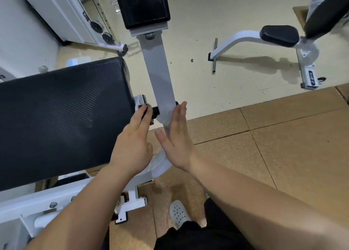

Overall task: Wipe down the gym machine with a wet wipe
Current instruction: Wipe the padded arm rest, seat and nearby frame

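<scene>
Pressing the wet wipe [165, 117] flat against the lower end of the gym machine's white arm [158, 70], the right hand [175, 142] had its fingers straight and together. The left hand [132, 146] rested relaxed fingertips on the metal knob [146, 109] beside the black pad [62, 113].

The seat pad [62, 113] is black vinyl with a fine woven texture and a faint sheen. The machine arm [158, 70] is smooth, white-painted metal. The wet wipe [166, 117] looks like thin, crumpled cloth. The floor mats [283, 136] are matt, grainy brown.
</scene>
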Motion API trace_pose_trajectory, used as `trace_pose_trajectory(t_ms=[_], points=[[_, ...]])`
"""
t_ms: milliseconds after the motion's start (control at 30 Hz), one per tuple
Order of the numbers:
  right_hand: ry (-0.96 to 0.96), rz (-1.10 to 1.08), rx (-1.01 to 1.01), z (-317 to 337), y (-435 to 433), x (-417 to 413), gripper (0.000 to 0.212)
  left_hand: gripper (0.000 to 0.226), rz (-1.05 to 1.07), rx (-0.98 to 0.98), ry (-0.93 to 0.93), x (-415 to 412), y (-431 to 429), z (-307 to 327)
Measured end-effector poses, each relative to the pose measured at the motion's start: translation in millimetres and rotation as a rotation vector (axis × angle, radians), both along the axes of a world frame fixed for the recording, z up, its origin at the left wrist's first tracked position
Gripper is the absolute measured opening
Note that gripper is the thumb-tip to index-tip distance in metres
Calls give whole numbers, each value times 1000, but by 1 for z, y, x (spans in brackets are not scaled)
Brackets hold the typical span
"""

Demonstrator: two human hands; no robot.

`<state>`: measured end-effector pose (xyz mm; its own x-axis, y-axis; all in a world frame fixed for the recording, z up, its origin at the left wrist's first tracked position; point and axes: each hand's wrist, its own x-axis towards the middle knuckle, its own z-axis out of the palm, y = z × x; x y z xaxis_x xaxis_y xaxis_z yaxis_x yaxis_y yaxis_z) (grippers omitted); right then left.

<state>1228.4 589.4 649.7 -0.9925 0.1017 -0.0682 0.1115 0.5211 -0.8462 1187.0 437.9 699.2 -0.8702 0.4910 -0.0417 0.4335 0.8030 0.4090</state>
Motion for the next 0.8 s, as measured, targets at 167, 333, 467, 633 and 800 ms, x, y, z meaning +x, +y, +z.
trace_pose_trajectory(t_ms=[167, 333, 467, 633, 800], points=[[69, 192, 808, -41, 20, 15, 89, 98, -36, -9, 40, -3, -14, -1], [359, 400, 1138, 15, 58, -41, 94, 95, -19, 122, -32, -3, -15, -5], [505, 592, 1371, 91, 61, -104, 96, 92, -47, 167, -69, -3, -17, -9], [485, 764, 1625, 142, 65, -143, 94, 89, -96, 202, -53, -10, -25, -15], [491, 1111, 1616, 114, 73, -126, 84, 86, -79, 219, -30, -7, -23, -15]])
